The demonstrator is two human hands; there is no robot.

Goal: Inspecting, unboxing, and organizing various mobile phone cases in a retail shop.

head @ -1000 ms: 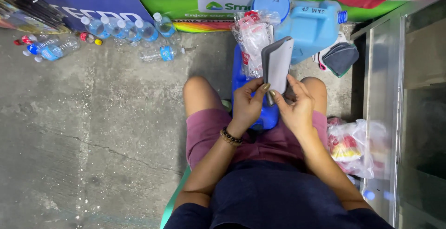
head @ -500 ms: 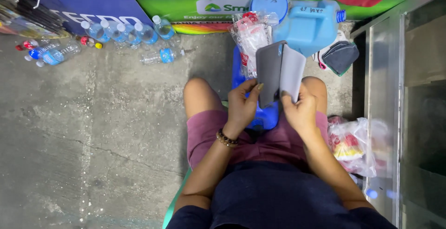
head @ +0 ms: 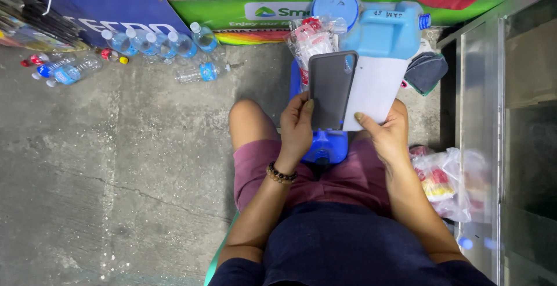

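I sit with my knees apart and hold two flat things above my lap. My left hand (head: pixel 297 129) grips a dark grey phone case (head: pixel 331 90) by its lower left edge, its open inner side toward me, a camera cutout near its top right corner. My right hand (head: pixel 387 133) pinches the bottom of a white rectangular card (head: pixel 374 91) that lies just right of the case, their edges meeting. A beaded bracelet (head: pixel 281 174) circles my left wrist.
Between my knees stands a blue plastic container (head: pixel 328 145). Beyond it are a light blue jug (head: pixel 386 27), a clear bag of packets (head: pixel 310 39) and several water bottles (head: pixel 168 45) along printed banners. A metal cabinet (head: pixel 505 117) stands right, a plastic bag (head: pixel 444 181) beside it.
The white card and the grey case, pressed together a second ago, have come apart like a book and now lie side by side, each in one hand.
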